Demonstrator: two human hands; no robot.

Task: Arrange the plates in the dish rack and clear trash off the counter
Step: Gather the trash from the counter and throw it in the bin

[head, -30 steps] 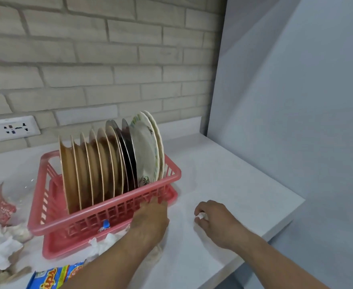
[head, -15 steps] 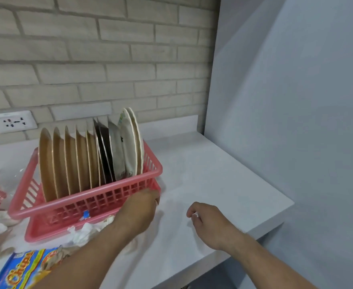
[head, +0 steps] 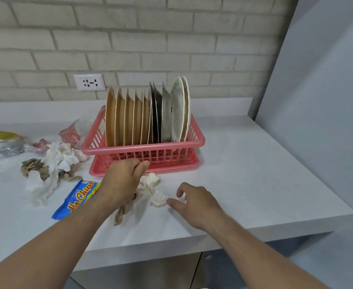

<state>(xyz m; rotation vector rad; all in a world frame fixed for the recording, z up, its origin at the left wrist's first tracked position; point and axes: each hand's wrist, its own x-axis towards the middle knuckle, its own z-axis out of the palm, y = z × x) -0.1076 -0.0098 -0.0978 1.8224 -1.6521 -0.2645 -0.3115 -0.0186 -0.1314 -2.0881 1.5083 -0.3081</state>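
At the far left of the counter, a banana peel is seen lying above a clear bag. Next to these a red wrapper, a heap of white tissues and crumpled brown paper are spread, the tissues just beside the left end of the rack. A blue chips bag is laid flat in front, its long axis slanting from near left to far right.

The left hand is held with fingers curled, knuckles at the lower front edge of the rack; a brown scrap sticks out below the wrist, and whether anything is gripped cannot be told.

The pink rack is set near the wall, below and right of a socket, its long axis running left to right along the brick. The plates are stood on edge in one row along that axis, faces turned left and right (tan ones at the left, dark ones in the middle, pale ones at the right, these last tipped slightly rightward).

A loose tissue is lying between the hands, touching the left one. The right hand is kept low over the counter, fingers loosely bent and thumb stretched toward that tissue; something white shows under the fingers, but a grip cannot be confirmed.
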